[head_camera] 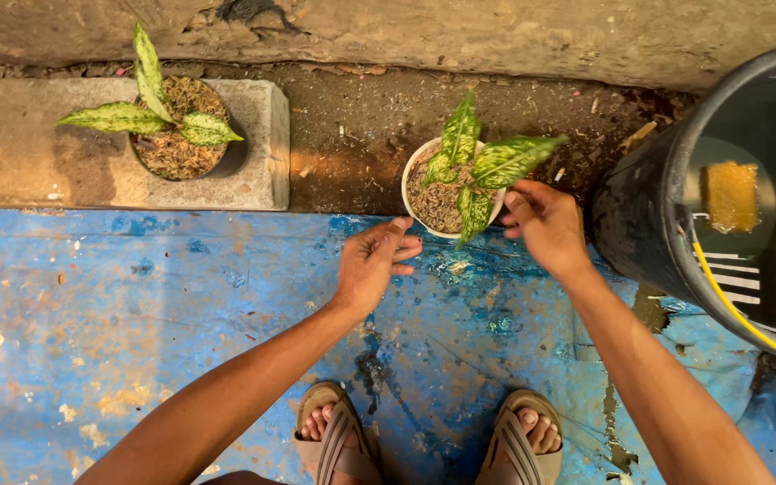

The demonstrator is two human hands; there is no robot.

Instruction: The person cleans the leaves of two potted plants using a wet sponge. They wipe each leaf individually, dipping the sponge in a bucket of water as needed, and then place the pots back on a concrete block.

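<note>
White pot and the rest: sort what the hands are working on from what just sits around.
In hand:
white pot with a spotted green plant, between left hand and right hand

Lying about:
dark pot with a similar plant on a concrete block
black water barrel
yellow hose
blue tarp

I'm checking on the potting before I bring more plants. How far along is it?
One plant stands potted in the dark pot on the concrete block. The left hand and right hand flank the white pot, its plant and mix already in. Little looks left here.
</note>
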